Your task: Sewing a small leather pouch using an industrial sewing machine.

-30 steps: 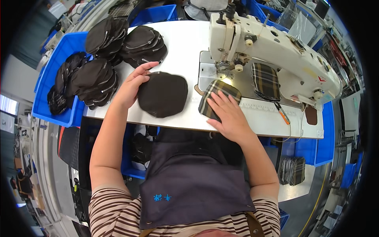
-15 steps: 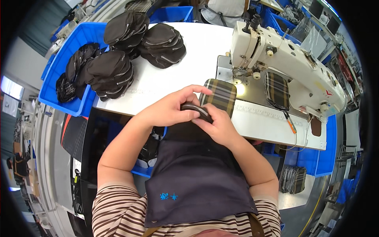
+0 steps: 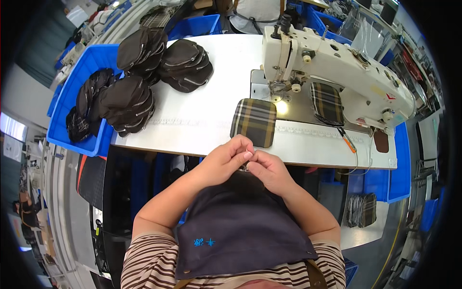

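Just off the table's front edge, my left hand and my right hand meet with their fingertips pinched together. Both are closed on a dark piece with a light edge, mostly hidden behind the fingers and hard to tell from the dark apron below. Right beyond the hands lies a rounded plaid fabric panel, flat on the white tabletop. A white sewing machine stands to the right with its lamp lit near the needle. Another plaid panel stack rests under its arm.
Piles of dark zippered pouch pieces lie at the left, some overlapping a blue bin. Orange-handled thread snips lie at the right front. More plaid panels stand lower right. A person sits beyond the table.
My hands have come closer to my body and together, with fingers now pinched. The dark curved piece, plainly visible before, is mostly covered. The view has shifted slightly.
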Demonstrator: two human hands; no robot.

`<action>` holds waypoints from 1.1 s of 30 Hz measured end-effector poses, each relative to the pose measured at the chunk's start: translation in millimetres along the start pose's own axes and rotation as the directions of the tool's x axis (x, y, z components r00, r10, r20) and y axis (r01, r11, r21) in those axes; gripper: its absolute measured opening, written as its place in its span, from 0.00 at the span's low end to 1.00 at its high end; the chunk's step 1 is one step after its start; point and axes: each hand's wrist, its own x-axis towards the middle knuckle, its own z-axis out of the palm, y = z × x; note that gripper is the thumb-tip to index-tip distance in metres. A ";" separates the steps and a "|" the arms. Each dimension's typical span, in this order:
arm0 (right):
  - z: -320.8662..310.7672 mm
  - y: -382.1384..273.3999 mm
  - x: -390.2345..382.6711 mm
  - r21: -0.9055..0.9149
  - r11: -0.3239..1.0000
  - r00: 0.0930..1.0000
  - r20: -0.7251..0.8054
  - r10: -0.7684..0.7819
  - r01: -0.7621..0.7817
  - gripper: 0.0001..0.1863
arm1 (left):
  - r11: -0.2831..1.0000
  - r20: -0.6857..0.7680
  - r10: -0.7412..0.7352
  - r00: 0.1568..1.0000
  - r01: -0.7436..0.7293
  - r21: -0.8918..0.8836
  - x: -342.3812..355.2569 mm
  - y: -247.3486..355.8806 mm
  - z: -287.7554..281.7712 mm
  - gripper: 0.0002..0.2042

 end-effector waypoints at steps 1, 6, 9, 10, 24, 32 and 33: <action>2.7 -2.4 -1.5 0.003 1.000 1.000 -0.007 -0.003 0.003 0.09 | 0.983 -0.038 -0.004 0.999 0.011 0.183 -1.3 6.4 5.7 0.05; 5.8 -6.7 -6.7 0.022 0.999 0.999 0.031 0.037 -0.038 0.09 | 0.815 -0.098 0.005 0.995 0.052 0.577 -5.8 20.8 18.3 0.05; -3.9 -7.1 -10.6 -0.205 0.979 0.998 0.055 0.030 -0.018 0.10 | 0.875 -0.102 0.098 0.990 -0.036 0.483 -6.9 19.5 15.9 0.06; -8.1 -10.3 -13.4 -0.201 0.979 0.998 0.054 0.030 -0.019 0.10 | 0.868 -0.141 0.078 0.987 0.003 0.496 -9.1 24.0 10.0 0.06; -5.8 -6.2 -23.2 -0.362 0.932 0.998 -0.039 -0.046 0.028 0.13 | 0.545 0.022 0.229 0.973 -0.147 0.826 -5.3 7.8 25.6 0.17; -6.5 -15.8 -26.5 -0.451 0.893 0.998 -0.053 -0.019 -0.007 0.13 | 0.779 -0.176 0.191 0.966 -0.040 0.626 3.9 4.7 6.8 0.17; -6.6 -17.0 -25.8 -0.429 0.903 0.999 -0.044 0.001 -0.019 0.12 | 0.773 -0.154 0.153 0.976 -0.021 0.634 7.6 5.1 3.5 0.17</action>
